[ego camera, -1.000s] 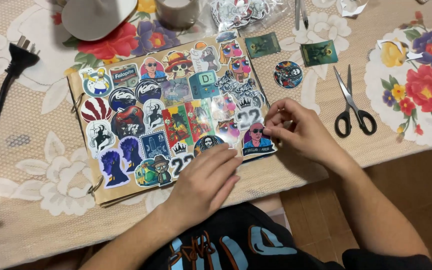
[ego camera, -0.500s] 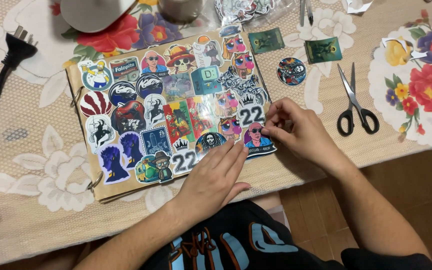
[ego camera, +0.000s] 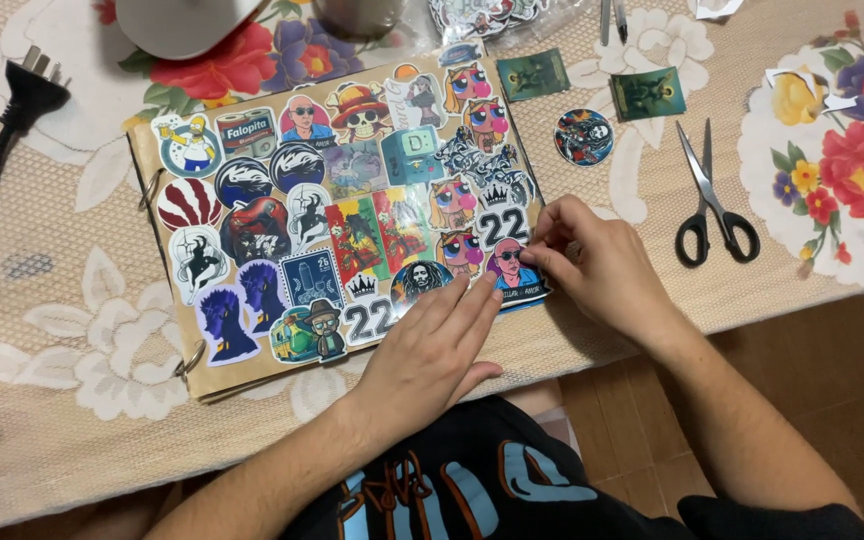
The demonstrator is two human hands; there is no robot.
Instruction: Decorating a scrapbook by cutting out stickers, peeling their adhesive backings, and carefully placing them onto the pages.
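Note:
A brown ring-bound album page (ego camera: 252, 365) lies on the table, covered with several colourful stickers. My left hand (ego camera: 432, 350) rests flat on the page's lower right part, fingers together, pointing up and right. My right hand (ego camera: 592, 262) pinches at a sticker of a bald man with glasses (ego camera: 509, 268) at the page's right edge, fingertips touching its upper corner. A number sticker (ego camera: 500, 226) sits just above it.
Black-handled scissors (ego camera: 712, 205) lie right of my right hand. A round sticker (ego camera: 584, 137) and two green rectangular stickers (ego camera: 646, 94) lie loose above. A black plug and cable (ego camera: 12, 130) sit far left. A floral lace tablecloth (ego camera: 82, 330) covers the table, whose edge runs near my lap.
The view has shifted slightly. My left hand has slid a little up the page towards the sticker, and my right hand's fingers have kept working at the sticker's edge.

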